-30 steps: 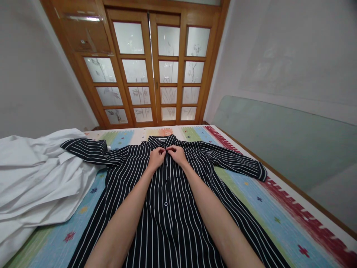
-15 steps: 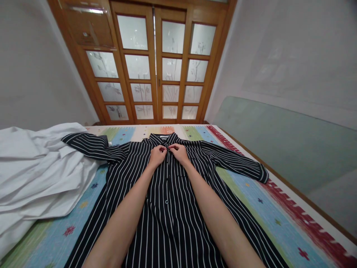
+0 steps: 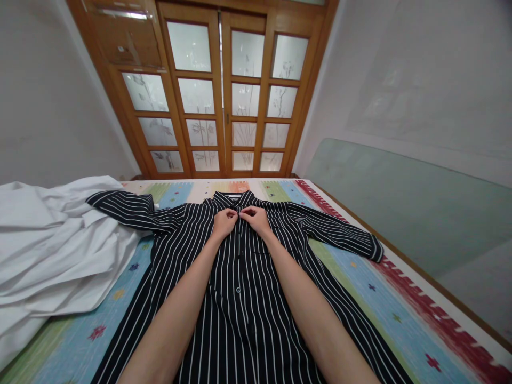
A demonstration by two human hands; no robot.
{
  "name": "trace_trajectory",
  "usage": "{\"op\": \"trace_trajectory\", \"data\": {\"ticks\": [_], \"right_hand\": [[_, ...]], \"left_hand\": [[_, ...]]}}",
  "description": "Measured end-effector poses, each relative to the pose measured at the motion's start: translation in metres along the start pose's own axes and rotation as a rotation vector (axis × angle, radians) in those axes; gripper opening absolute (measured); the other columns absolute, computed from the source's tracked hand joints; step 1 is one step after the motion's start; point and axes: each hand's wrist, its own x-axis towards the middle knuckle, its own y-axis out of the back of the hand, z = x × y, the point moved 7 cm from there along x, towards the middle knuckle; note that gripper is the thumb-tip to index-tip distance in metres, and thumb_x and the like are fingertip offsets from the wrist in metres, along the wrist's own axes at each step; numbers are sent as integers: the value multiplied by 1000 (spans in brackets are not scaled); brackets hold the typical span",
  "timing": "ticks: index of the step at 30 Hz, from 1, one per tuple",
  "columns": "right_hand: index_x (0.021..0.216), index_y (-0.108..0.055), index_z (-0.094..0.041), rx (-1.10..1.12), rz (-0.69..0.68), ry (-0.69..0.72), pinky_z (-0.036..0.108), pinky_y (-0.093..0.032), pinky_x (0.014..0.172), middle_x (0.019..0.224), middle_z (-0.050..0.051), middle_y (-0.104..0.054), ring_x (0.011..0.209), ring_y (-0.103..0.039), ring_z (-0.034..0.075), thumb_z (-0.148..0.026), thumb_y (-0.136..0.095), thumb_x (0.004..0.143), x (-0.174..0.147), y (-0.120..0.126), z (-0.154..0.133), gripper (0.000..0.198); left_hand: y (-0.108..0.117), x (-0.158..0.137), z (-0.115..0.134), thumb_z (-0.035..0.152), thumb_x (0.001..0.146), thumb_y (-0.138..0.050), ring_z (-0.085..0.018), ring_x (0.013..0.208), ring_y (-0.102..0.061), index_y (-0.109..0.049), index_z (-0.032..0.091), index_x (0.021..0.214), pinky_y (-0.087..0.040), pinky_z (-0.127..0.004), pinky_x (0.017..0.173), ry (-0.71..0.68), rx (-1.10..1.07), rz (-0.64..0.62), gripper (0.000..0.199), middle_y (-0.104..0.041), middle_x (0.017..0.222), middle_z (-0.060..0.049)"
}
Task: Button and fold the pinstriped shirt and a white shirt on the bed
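A black shirt with white stripes [image 3: 224, 320] lies face up, its collar [image 3: 234, 199] at the far end and both sleeves spread to the sides. Just below the collar, my left hand [image 3: 224, 222] pinches the front edge of the shirt. My right hand [image 3: 256, 218] pinches the same placket from the other side, its fingertips nearly meeting those of the left. Whatever small part sits between the fingertips is hidden. Lower on the front a round button [image 3: 238, 290] shows.
White crumpled cloth [image 3: 60, 250] is heaped at the left, under the shirt's left-hand sleeve end. Beneath everything is a colourful patterned bedspread [image 3: 352, 288]. A pale green board [image 3: 400, 197] runs along the right wall. Wooden doors with glass panes [image 3: 204, 96] stand beyond.
Both hands stay at the upper placket, with only slight finger movement. The whole view has shifted very slightly.
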Motion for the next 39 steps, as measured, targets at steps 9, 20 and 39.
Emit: {"op": "trace_trajectory", "data": {"ticks": [9,20,39], "right_hand": [[80,-72,-18,57,11,-44,29,-56,74,78,4,-75,74,-71,17,-16,-68,69,0,-1,4,12],[77,-71,-18,86,34,-66,30,-56,80,81,4,-75,78,-71,18,-18,-66,71,2,1,8,8],[78,-70,-18,56,-67,-34,30,-55,76,78,2,-74,72,-69,16,-15,-71,65,0,-4,5,13]], "left_hand": [[-1,0,-1,17,76,-64,-16,75,-68,-73,17,80,-53,-29,75,4,-17,-7,10,-75,82,-5],[-1,-1,1,15,75,-64,-17,76,-68,-73,17,79,-53,-29,76,16,-42,-15,10,-75,82,-5],[-2,0,0,15,74,-64,-16,74,-68,-73,16,78,-54,-28,75,12,-68,-16,9,-75,80,-5]]}}
